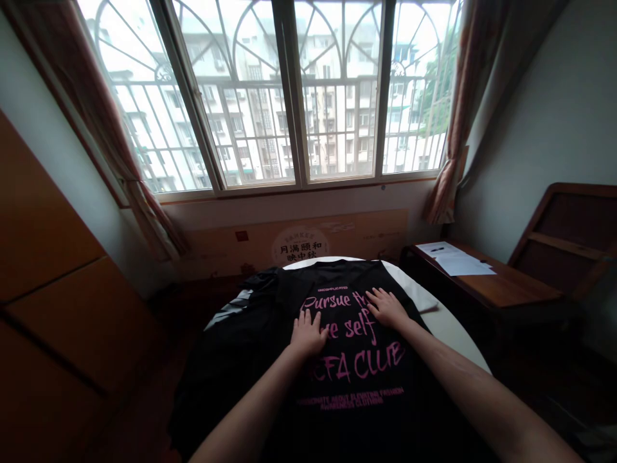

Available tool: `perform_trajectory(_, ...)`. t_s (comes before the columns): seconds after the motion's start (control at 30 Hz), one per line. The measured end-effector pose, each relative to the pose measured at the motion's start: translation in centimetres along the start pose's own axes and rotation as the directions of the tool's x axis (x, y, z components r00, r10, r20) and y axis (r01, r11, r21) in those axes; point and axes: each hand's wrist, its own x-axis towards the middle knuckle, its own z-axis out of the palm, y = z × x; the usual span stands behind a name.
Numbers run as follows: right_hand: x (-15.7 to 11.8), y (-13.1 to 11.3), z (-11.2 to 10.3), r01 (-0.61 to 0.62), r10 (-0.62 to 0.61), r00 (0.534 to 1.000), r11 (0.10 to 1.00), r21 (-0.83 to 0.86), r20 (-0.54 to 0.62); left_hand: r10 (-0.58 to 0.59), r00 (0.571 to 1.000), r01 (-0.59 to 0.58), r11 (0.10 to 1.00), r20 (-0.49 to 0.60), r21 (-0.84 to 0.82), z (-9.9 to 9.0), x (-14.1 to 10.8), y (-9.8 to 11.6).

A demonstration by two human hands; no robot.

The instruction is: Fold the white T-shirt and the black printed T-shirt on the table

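Observation:
A black T-shirt (357,347) with pink lettering lies spread over a round white table (457,337). My left hand (309,332) rests on the shirt with its fingers apart, over the left part of the printed words. Higher up and to the right, my right hand (387,307) lies flat on the lettering, fingers spread. Neither hand holds anything. More dark clothing (226,354) with a white patterned patch is heaped at the table's left side, beside the shirt. White cloth (412,289) shows at the shirt's upper right.
Papers (457,260) with a pen lie on a wooden bench or low table (525,286) at the right. A printed board (207,251) stands behind the table, below barred windows with curtains (446,186) tied at both sides. A wooden cabinet (58,289) is at the left.

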Motion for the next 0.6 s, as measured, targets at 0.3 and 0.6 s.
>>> perform_trajectory(0.3,-0.5,-0.4,-0.6,-0.008,0.009,0.999,1.000,-0.014,0.039,0.061,0.996,-0.065,0.996,-0.060,-0.066,-9.9,-4.7,-6.5)
perform_trajectory(0.6,-2.1,-9.9,-1.9,0.351,-0.337,0.936,0.913,0.207,-0.101,-0.169,0.982,0.173,0.983,0.081,-0.055,-12.5,-10.8,-13.3)
